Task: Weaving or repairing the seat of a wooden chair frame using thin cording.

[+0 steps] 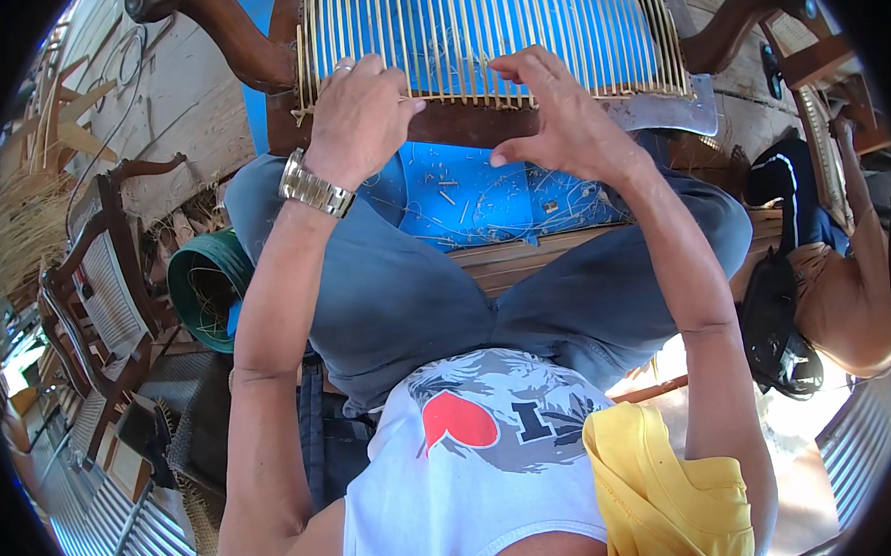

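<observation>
A dark wooden chair seat frame (pixel 459 123) lies across my knees, strung with many pale cane strands (pixel 475 33) running front to back over a blue surface. My left hand (pixel 357 113), with a metal watch on the wrist, rests on the front rail and pinches a cane strand at the frame's edge. My right hand (pixel 557 109) is at the same rail, fingers curled, thumb under the rail and fingertips on the strands. Whether it grips a strand I cannot tell.
Cane scraps litter a blue sheet (pixel 472 192) under the frame. A green bucket (pixel 207 283) stands at my left, beside caned wooden chairs (pixel 108 283). Another person (pixel 823 281) sits at the right. A yellow cloth (pixel 663 487) hangs at my waist.
</observation>
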`<state>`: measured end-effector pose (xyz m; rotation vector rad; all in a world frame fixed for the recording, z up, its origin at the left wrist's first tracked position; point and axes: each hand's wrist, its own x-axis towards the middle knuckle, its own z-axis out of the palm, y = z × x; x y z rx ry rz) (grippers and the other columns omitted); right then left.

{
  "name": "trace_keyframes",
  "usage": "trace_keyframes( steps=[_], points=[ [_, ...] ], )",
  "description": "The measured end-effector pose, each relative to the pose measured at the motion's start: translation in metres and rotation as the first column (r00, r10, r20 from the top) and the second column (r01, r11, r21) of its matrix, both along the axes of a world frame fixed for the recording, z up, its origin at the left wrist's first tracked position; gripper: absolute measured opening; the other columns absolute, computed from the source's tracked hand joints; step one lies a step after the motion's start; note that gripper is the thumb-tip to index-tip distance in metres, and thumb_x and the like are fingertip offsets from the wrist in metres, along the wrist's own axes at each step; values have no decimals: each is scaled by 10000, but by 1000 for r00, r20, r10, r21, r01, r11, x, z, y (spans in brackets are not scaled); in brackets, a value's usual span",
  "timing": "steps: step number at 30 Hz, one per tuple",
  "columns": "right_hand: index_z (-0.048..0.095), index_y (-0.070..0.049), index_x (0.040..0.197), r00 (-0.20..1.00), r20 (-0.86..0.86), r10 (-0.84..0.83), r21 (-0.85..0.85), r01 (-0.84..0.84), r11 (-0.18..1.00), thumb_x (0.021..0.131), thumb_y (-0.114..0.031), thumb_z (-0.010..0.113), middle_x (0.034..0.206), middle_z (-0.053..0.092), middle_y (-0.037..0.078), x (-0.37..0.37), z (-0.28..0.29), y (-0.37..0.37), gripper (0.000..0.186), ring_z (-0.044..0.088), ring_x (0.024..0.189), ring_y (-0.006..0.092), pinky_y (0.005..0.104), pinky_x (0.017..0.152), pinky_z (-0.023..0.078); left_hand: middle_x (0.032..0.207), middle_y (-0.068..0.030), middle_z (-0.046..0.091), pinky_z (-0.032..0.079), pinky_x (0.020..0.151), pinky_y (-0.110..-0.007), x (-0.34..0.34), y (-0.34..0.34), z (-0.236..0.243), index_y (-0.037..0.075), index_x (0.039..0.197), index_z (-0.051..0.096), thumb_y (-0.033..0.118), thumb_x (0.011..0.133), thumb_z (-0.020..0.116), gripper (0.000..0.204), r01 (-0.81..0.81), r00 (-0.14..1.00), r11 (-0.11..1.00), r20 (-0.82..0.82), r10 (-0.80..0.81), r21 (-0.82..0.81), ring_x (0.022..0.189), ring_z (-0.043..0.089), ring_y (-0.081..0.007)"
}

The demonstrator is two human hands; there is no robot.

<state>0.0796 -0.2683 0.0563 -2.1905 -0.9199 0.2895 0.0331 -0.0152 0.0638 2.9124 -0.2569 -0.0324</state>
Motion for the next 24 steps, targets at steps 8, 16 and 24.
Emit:
trace_keyframes(
  steps=[8,16,24],
  points=[
    [515,-47,1206,980,178,86,-192,-51,980,609,-250,899,1129,512,117,-3,-9,26,738,507,1068,321,437,936,440,835,-68,594,397,797,-435,-1,-4,-13,93,823,658,325,800,755,252,20,998,992,61,-12,-127,899,554,-287],
    [549,-79,1170,990,115,80,-248,-49,968,619,-237,894,1115,528,101,-3,-6,26,669,512,1055,317,421,926,444,831,-79,635,404,747,-464,2,-4,-27,108,774,664,307,794,766,224,79,997,961,26,-75,-266,835,585,-297],
    [592,-103,1134,979,202,38,-298,24,954,619,-236,900,1076,546,84,-9,-6,30,615,535,1032,289,417,932,446,570,-96,584,397,573,-454,14,-8,-30,86,637,609,272,827,664,271,-42,996,938,-94,10,-344,585,588,-309]
  ],
)
